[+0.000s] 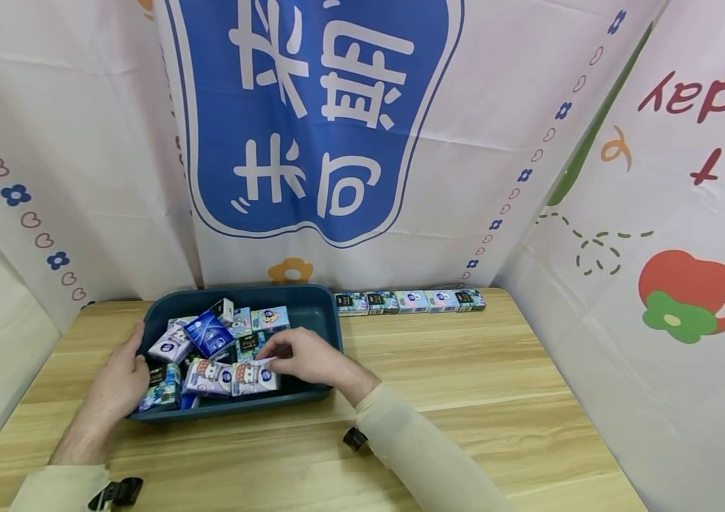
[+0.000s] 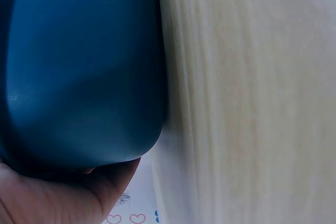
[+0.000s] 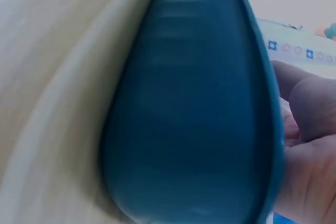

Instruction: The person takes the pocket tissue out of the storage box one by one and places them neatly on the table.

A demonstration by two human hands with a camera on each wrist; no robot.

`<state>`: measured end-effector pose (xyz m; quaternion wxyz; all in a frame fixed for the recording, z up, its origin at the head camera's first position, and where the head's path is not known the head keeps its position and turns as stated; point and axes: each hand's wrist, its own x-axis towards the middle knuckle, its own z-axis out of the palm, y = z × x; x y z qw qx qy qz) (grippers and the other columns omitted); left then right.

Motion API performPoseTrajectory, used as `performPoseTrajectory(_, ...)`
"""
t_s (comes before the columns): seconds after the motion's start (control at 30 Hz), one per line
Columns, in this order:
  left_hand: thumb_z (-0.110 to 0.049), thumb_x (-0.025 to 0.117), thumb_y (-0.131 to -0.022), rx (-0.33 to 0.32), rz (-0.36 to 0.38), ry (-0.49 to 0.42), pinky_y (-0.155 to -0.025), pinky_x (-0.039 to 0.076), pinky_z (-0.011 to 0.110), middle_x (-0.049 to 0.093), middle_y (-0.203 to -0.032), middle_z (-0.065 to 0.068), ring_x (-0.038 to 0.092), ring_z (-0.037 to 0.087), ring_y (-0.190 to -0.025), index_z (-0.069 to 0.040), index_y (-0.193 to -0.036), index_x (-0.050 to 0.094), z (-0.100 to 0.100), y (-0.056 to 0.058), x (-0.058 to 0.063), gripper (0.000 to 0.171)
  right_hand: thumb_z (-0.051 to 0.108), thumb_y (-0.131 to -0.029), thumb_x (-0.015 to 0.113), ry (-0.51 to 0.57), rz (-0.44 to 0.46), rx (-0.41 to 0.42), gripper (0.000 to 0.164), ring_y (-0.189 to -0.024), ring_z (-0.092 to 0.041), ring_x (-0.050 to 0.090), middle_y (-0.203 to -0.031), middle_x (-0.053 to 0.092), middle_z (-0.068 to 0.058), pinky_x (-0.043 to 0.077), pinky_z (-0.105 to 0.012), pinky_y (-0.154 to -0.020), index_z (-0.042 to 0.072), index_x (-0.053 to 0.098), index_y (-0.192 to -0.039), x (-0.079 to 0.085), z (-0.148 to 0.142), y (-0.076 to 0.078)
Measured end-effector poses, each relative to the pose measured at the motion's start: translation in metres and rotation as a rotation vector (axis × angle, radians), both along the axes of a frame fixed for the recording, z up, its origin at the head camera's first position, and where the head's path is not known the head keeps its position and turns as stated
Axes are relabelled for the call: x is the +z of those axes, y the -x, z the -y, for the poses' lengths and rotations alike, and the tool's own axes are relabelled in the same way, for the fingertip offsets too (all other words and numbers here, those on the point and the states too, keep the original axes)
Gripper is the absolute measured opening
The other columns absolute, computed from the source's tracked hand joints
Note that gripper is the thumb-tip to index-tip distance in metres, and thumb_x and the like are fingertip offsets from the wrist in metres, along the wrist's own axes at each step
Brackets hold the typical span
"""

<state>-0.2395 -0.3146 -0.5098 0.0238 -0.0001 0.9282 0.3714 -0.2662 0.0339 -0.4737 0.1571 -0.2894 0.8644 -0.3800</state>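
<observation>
A dark teal plastic bin (image 1: 311, 320) holds several small tissue packs. My left hand (image 1: 120, 373) grips the bin's left end, thumb over the rim; in the left wrist view its fingers (image 2: 115, 179) curve under the bin's rounded corner. Inside, my right hand (image 1: 304, 358) pinches the right end of a white-and-purple tissue pack (image 1: 250, 379) with thumb and forefinger. A similar pack (image 1: 207, 377) lies beside it to the left. Around them are a dark blue pack (image 1: 210, 334), a black-and-teal pack (image 1: 163, 384) and a light blue pack (image 1: 271, 318).
A row of several tissue packs (image 1: 412, 301) runs along the back edge of the wooden table (image 1: 452, 377), starting at the bin's right corner. Behind hangs a white printed curtain (image 1: 490, 107). A black strap (image 1: 117, 492) is on the left wrist.
</observation>
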Motion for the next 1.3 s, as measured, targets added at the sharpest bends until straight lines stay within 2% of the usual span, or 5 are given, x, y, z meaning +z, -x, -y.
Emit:
performPoseTrajectory(0.2, -0.011, 0.018, -0.110, -0.005, -0.003, -0.016, -0.123, 0.009, 0.081, -0.004, -0.169, 0.039, 0.003, 0.067, -0.154, -0.004, -0.166, -0.011, 0.001, 0.001, -0.002, 0.063, 0.025, -0.103, 0.069, 0.098, 0.052, -0.088, 0.015, -0.101, -0.008, 0.069, -0.120, 0.074, 0.009, 0.058, -0.017, -0.086, 0.026, 0.079, -0.114, 0.010, -0.018, 0.003)
performPoseTrajectory(0.5, -0.011, 0.019, -0.111, -0.005, -0.008, -0.014, -0.123, 0.010, 0.082, -0.003, -0.170, 0.039, 0.004, 0.067, -0.154, -0.005, -0.166, -0.011, 0.000, 0.000, -0.003, 0.063, 0.028, -0.103, 0.069, 0.190, 0.055, -0.171, 0.014, -0.104, -0.016, 0.067, -0.122, 0.071, 0.005, 0.060, -0.023, -0.087, 0.027, 0.079, -0.113, 0.017, -0.051, 0.011)
performPoseTrajectory(0.93, -0.011, 0.018, -0.111, -0.007, -0.007, -0.015, -0.123, 0.009, 0.081, -0.006, -0.170, 0.037, 0.004, 0.066, -0.154, -0.006, -0.166, -0.012, 0.001, 0.001, -0.003, 0.063, 0.023, -0.103, 0.069, 0.318, 0.131, -0.319, 0.018, -0.100, -0.021, 0.071, -0.123, 0.073, -0.007, 0.066, -0.036, -0.091, 0.017, 0.078, -0.117, 0.030, -0.099, 0.024)
performPoseTrajectory(1.17, -0.010, 0.018, -0.110, -0.004, -0.012, -0.010, -0.123, 0.010, 0.081, -0.004, -0.170, 0.037, 0.005, 0.066, -0.154, -0.006, -0.166, -0.011, 0.001, 0.000, -0.003, 0.063, 0.022, -0.103, 0.069, 0.362, 0.133, -0.377, 0.020, -0.098, -0.019, 0.073, -0.117, 0.075, -0.011, 0.066, -0.033, -0.088, 0.012, 0.077, -0.119, 0.032, -0.125, 0.032)
performPoseTrajectory(1.3, -0.010, 0.019, -0.110, -0.006, -0.015, -0.013, -0.123, 0.010, 0.081, -0.004, -0.170, 0.037, 0.005, 0.066, -0.154, -0.006, -0.166, -0.011, 0.001, 0.000, -0.004, 0.064, 0.018, -0.103, 0.068, 0.393, 0.167, -0.391, 0.021, -0.101, -0.019, 0.073, -0.121, 0.073, -0.014, 0.065, -0.045, -0.100, 0.009, 0.076, -0.120, 0.033, -0.140, 0.036)
